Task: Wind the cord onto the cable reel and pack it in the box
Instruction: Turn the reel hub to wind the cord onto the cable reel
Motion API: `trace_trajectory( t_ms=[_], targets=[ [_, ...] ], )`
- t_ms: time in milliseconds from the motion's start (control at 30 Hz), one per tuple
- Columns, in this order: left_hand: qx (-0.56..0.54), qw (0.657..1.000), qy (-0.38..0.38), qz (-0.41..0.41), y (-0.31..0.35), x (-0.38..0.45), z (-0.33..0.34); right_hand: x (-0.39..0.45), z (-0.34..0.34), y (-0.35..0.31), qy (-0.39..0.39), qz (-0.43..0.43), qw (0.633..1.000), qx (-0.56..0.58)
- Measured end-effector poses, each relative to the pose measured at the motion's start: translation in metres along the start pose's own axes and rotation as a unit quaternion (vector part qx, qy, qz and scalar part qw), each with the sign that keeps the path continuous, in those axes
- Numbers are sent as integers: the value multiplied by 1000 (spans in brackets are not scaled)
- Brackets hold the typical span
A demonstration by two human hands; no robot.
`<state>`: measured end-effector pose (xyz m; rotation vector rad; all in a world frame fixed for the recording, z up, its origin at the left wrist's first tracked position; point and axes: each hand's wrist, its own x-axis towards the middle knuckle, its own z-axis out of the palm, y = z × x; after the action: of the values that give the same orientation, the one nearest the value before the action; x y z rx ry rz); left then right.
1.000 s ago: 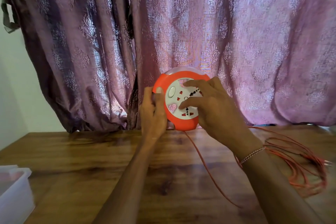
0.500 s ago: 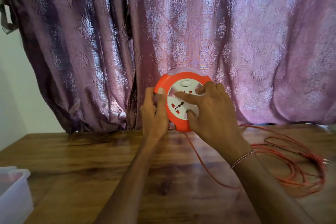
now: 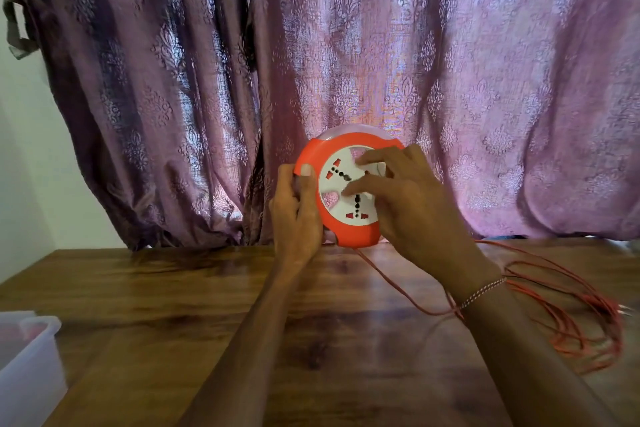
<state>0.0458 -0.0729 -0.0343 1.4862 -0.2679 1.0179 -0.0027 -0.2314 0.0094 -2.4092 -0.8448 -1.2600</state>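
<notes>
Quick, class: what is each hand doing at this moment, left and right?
Left hand: closed around the rim of the orange cable reel, holding it upright above the table.
Right hand: open, fingers spread on the reel's white socket face; gripping nothing.

The right hand covered the right side of the cable reel, hiding part of its white socket face. The right forearm hid a stretch of the orange cord. The plastic box was cut off by the left edge, its contents blurred. The cord's far loops were motion-blurred near the right edge.
</notes>
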Motion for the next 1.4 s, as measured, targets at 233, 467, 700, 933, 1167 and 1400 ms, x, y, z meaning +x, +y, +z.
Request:
trace_trajectory(
  t_ms=[233,467,700,933,1167,1400],
  targets=[
    [10,1000,-3,-7,0,0,0,-1,-1,-8,-61,20,997,-53],
    [9,1000,-1,12,3,-3,2,-4,8,-10,-9,73,995,-68],
    [4,1000,8,8,2,-3,1,-2,13,-13,22,153,986,-57],
    [-2,1000,3,0,2,-2,-1,1,-5,-6,35,53,997,-52],
    [-11,1000,-2,-9,0,-2,-1,1,-9,-10,-95,3,994,-63],
    [-14,1000,1,8,1,-2,0,0,-6,-15,-55,26,992,-111]
  ],
)
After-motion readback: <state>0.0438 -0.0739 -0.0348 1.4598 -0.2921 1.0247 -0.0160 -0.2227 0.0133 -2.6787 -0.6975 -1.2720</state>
